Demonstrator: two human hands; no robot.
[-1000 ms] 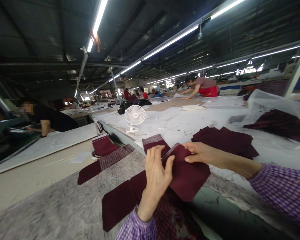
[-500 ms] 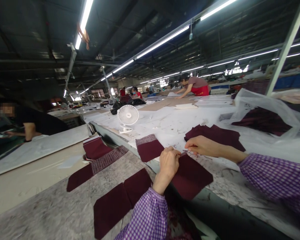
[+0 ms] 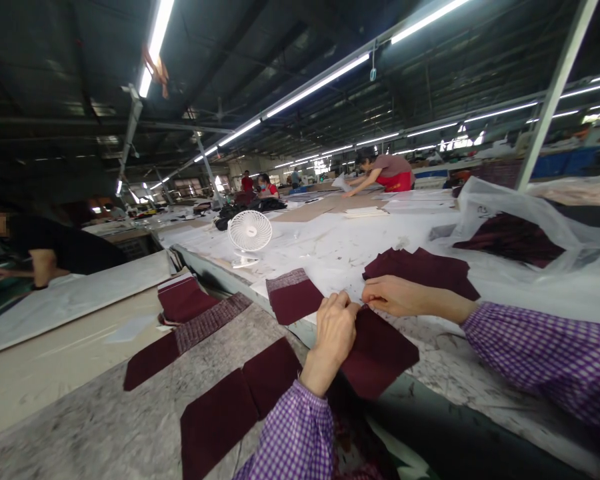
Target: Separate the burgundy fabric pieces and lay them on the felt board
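Observation:
A dark maroon fabric piece (image 3: 380, 350) hangs over the near table edge. My left hand (image 3: 336, 327) is closed on its upper left corner. My right hand (image 3: 393, 295) is closed at the same piece's top edge, fingertips pinched together close to my left hand. Just left of them lies a maroon piece with a speckled band (image 3: 295, 300). Behind my right hand is a fanned stack of maroon pieces (image 3: 420, 267). On the grey surface at lower left rest joined maroon pieces (image 3: 220, 417) and a long strip with a speckled part (image 3: 153, 360).
A small white fan (image 3: 250, 231) stands on the white table (image 3: 330, 233). A clear plastic bag (image 3: 587, 227) with maroon fabric lies at right. Folded maroon fabric (image 3: 185, 299) sits at left. One person leans over the far table; another in black is at far left.
My right hand has moved closer to my left hand and down to the fabric's top edge, its fingers now pinched. The whole view has shifted slightly.

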